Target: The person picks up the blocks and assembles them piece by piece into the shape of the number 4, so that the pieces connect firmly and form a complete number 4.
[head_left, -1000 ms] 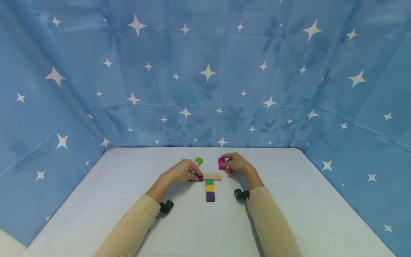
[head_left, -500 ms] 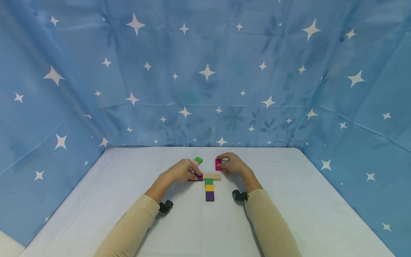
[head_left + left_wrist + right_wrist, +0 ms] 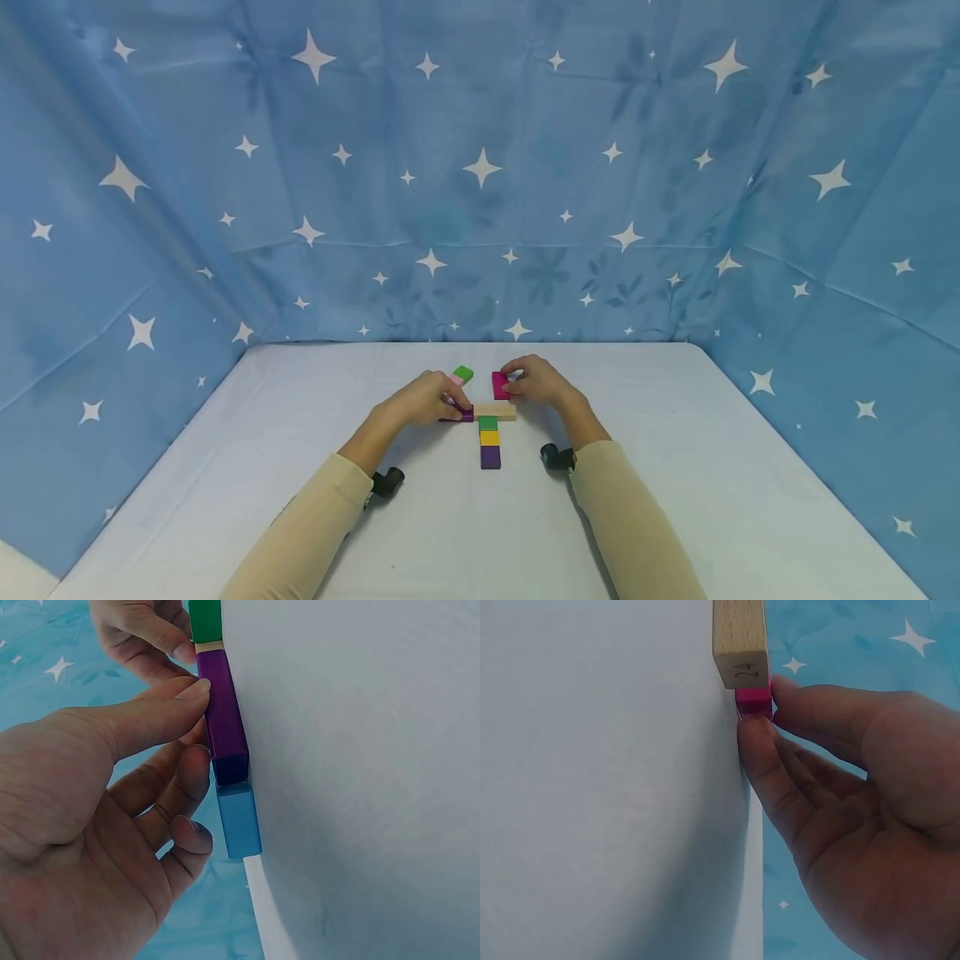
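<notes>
In the head view my left hand [image 3: 423, 400] pinches a purple block [image 3: 227, 712] lying on the table, the thumb on its near side. A light blue block [image 3: 238, 821] adjoins its end in the left wrist view. My right hand [image 3: 542, 383] holds a magenta block [image 3: 500, 386] by its right side between thumb and finger. Just in front of that lies a plain wooden block [image 3: 495, 412], end to end with the purple one. From it a column runs toward me: a green block [image 3: 488, 423], a yellow block [image 3: 489, 438] and a dark purple block [image 3: 491, 457].
Behind my left fingers sit a bright green block [image 3: 463, 373] and a pink block [image 3: 456, 381], partly hidden. A white cloth covers the table [image 3: 660, 500]. Blue star-patterned curtains [image 3: 480, 208] stand around its back and sides.
My right hand has slid the magenta block left, so it now lies behind the plain wooden block. The left hand has stayed on the purple block.
</notes>
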Demonstrator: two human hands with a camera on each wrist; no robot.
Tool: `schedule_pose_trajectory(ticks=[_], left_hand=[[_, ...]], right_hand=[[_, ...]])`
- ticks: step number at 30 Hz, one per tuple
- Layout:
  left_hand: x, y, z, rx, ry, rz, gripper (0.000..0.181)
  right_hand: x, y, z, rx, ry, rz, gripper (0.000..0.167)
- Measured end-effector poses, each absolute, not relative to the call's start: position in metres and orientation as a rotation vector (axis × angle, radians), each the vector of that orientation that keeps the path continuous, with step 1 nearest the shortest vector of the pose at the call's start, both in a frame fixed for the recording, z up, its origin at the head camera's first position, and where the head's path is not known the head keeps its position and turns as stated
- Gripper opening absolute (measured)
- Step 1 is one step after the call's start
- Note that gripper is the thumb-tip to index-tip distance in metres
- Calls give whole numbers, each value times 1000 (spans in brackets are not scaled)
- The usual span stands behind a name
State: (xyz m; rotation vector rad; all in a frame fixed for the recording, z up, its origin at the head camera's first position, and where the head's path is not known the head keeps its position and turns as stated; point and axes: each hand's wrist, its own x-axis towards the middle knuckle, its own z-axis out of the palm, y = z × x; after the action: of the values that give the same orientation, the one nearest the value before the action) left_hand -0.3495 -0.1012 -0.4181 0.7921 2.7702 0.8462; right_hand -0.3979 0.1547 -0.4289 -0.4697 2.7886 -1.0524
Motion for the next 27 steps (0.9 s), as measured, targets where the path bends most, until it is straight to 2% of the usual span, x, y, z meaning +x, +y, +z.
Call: schedule_pose_trajectory(ticks=[27], left_hand=[[-351, -102, -419, 804, 2771, 830, 16]], right_hand=[[-392, 143, -427, -495, 2720, -1036, 38]])
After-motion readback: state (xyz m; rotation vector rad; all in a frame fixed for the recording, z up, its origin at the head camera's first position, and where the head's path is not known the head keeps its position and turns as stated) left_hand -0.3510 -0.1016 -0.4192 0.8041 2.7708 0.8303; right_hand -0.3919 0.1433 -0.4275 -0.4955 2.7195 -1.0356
